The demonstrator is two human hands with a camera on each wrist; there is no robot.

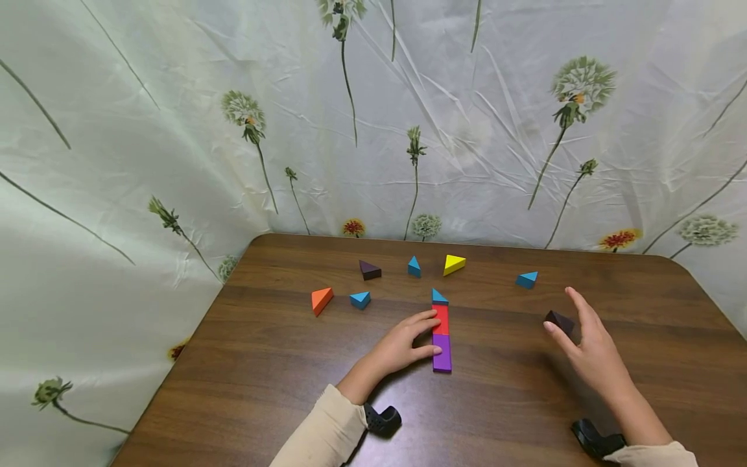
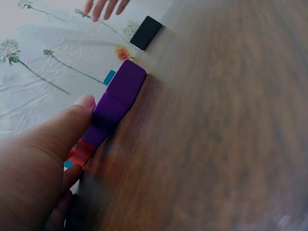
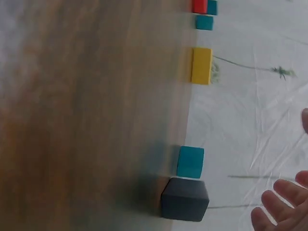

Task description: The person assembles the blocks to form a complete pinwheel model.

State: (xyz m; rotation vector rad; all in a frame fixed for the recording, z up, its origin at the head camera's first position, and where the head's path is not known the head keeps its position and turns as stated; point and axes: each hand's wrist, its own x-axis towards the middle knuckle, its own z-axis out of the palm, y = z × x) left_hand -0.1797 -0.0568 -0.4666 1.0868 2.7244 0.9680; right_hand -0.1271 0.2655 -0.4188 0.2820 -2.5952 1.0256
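Observation:
A purple block, a red block and a blue triangular block lie end to end in a line on the table. My left hand rests at the line's left side, fingertips on the red block and thumb on the purple block. Over at the right, my right hand hovers with spread fingers beside a black triangular block. Nothing is held in it. In the right wrist view, this hand shows apart from the black block.
Behind the line lie a dark triangular block, a small blue one and a yellow one. An orange block and a blue block lie left, another blue block right. A floral curtain hangs behind the table.

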